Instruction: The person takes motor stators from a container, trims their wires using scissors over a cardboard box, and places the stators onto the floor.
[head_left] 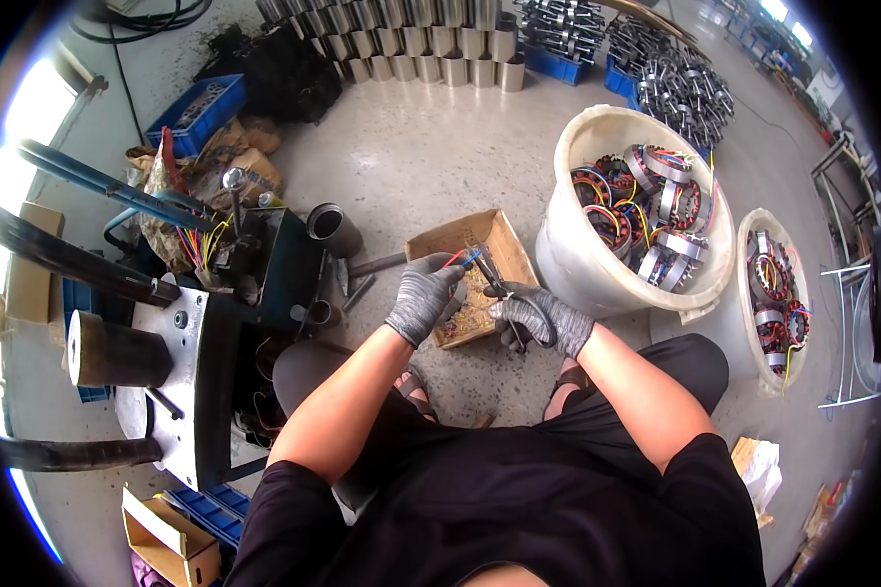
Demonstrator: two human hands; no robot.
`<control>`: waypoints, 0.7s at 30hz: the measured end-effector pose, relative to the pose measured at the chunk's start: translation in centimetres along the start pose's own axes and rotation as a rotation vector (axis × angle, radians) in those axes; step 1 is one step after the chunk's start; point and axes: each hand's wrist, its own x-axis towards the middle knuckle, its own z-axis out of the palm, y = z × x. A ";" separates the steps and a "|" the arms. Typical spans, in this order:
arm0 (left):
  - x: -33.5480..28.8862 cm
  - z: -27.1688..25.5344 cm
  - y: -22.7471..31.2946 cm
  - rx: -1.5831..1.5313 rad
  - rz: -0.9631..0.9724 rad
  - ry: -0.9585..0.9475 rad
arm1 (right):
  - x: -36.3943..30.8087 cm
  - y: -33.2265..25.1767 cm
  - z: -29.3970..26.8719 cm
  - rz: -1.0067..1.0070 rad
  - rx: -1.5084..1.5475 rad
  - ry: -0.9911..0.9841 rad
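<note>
My left hand (pixel 425 301), in a grey knit glove, is closed around a few thin wires (pixel 457 258), red and blue, whose ends stick out past the fingertips. In my right hand (pixel 550 319), gloved alike, is a pair of scissors (pixel 485 262) with dark looped handles. Its blades point up and to the left, close to the wire ends. Whether they touch the wires I cannot tell. Both hands hover over an open cardboard box (pixel 512 245) with small coloured scraps on its bottom. A greyish curved piece below the left hand is mostly hidden.
Right of the box stands a large white tub (pixel 563 249) full of wired stator rings, with a smaller tub (pixel 744 338) beyond. A machine with a metal plate (pixel 188 377) is at my left, near a dark metal cylinder (pixel 335 233). Steel sleeves (pixel 455 68) are stacked at the back.
</note>
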 end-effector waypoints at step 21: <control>-1.5 1.7 1.7 0.080 -0.035 -0.072 | 0.4 2.0 0.0 0.222 0.479 -0.027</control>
